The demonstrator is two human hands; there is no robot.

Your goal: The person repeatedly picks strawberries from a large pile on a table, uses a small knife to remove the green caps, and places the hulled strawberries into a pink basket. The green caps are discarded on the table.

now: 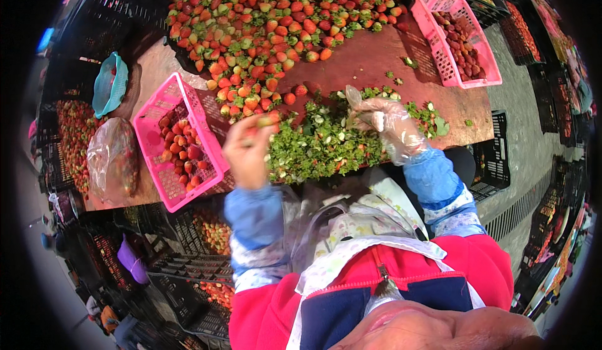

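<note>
My left hand [249,150], bare and blurred, has its fingers closed on a strawberry [267,121] that shows greenish and red. It is between a pink plastic basket [214,155] and a heap of cut strawberry caps [324,148] at the table's near edge. My right hand [383,119] wears a clear plastic glove and hovers over the right part of the caps. Its fingers are curled, with a small white piece at one finger; whether it grips anything is unclear. Beyond both hands lies a big pile of whole strawberries [282,30] with green caps.
Capless strawberries lie in the left basket and in a second pink basket [494,75] at the right. A teal plastic bowl [101,89] and a filled clear bag [113,157] are on the left. Black crates [501,155] surround the table [357,61].
</note>
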